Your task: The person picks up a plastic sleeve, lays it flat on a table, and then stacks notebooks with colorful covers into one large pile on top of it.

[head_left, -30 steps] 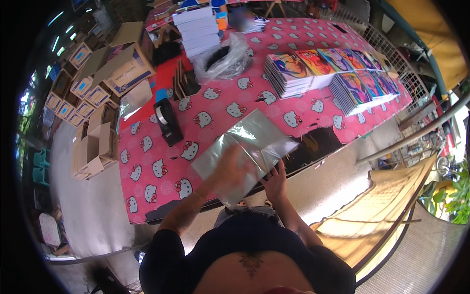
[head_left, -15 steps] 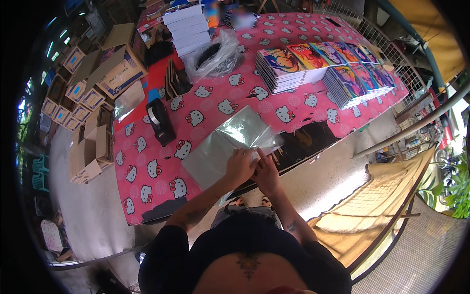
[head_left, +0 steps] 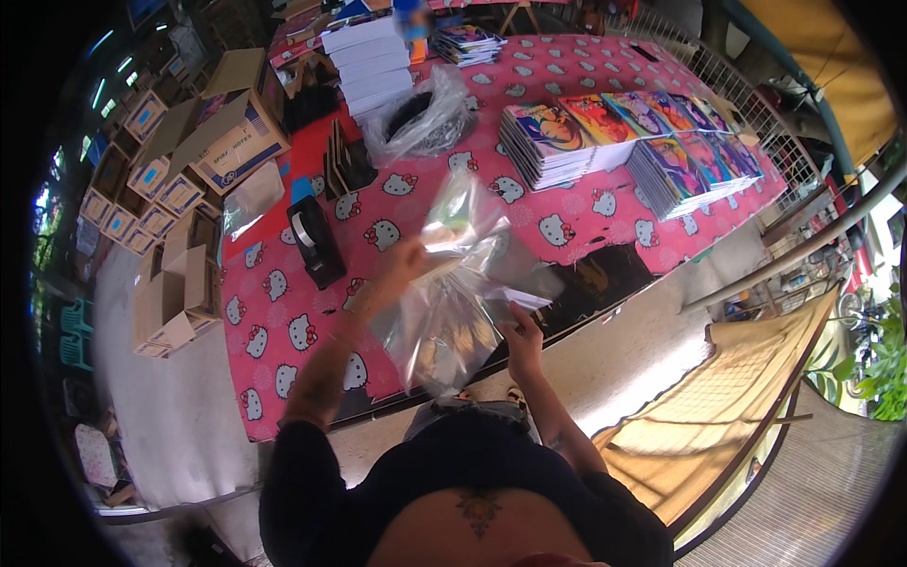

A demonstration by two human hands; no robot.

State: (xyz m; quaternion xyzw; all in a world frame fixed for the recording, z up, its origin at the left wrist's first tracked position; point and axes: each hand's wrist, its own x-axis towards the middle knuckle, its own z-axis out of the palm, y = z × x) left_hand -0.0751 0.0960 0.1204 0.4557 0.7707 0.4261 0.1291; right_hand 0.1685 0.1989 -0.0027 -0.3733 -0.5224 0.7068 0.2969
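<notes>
A clear, shiny plastic sheet (head_left: 444, 307) is lifted and crumpled in front of me at the table's near edge, its far end bunched upward. My left hand (head_left: 408, 259), a little blurred, grips its left side. On the right, my right hand (head_left: 522, 333) pinches the plastic near a corner, where a pale edge shows between thumb and fingers. Whether it is one sheet, several or a bag I cannot tell. Left of the plastic stands a black tape dispenser (head_left: 316, 248).
The table has a pink patterned cover (head_left: 383, 231), torn over a dark patch (head_left: 605, 276). Colourful notebooks (head_left: 557, 142) stand stacked at right. Farther back are a white paper stack (head_left: 367, 71) and a plastic-wrapped black coil (head_left: 420, 113). Cardboard boxes (head_left: 231, 142) fill the left.
My left hand has moved left and away from my right hand, raising the plastic, which lay flat before and is now crumpled. My right hand has shifted slightly right.
</notes>
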